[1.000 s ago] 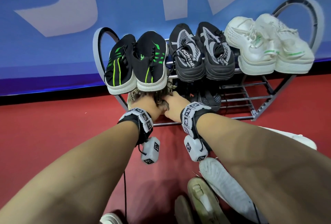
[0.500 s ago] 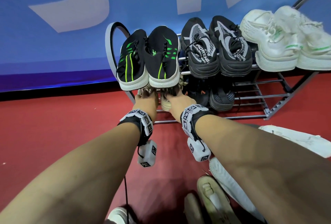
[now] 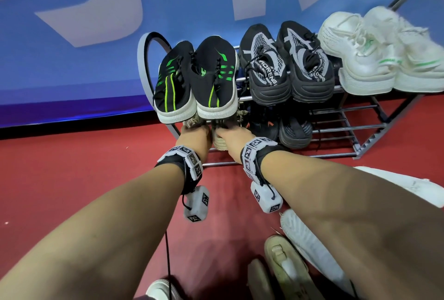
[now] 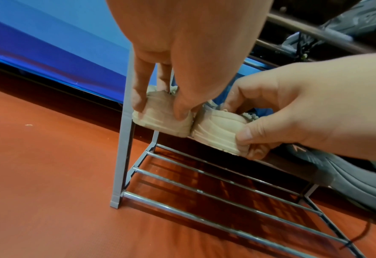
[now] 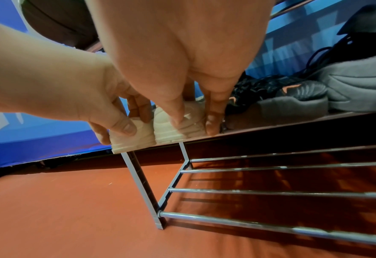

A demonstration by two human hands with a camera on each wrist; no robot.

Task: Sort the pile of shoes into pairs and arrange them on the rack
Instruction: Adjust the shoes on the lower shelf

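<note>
Two beige shoes stand side by side at the left end of the rack's (image 3: 336, 129) middle tier, heels toward me. My left hand (image 4: 159, 110) pinches the heel of the left beige shoe (image 4: 160, 122) between thumb and fingers. My right hand (image 5: 193, 122) grips the heel of the right beige shoe (image 5: 173, 134) the same way. In the head view both hands (image 3: 194, 131) (image 3: 230, 132) reach under the top tier, and only a bit of a beige shoe (image 3: 219, 143) shows. The toes are hidden.
The top tier holds a black-and-green pair (image 3: 197, 78), a black-and-grey pair (image 3: 286, 64) and a white pair (image 3: 384, 52). Dark shoes (image 3: 295, 131) sit right of the beige pair. The bottom tier's rails (image 4: 204, 192) lie below. White (image 3: 310, 242) and cream shoes (image 3: 283, 261) lie on the red floor.
Both hands have pushed the beige pair farther back onto the middle tier, under the black-and-green shoes. The head view has shifted slightly left.
</note>
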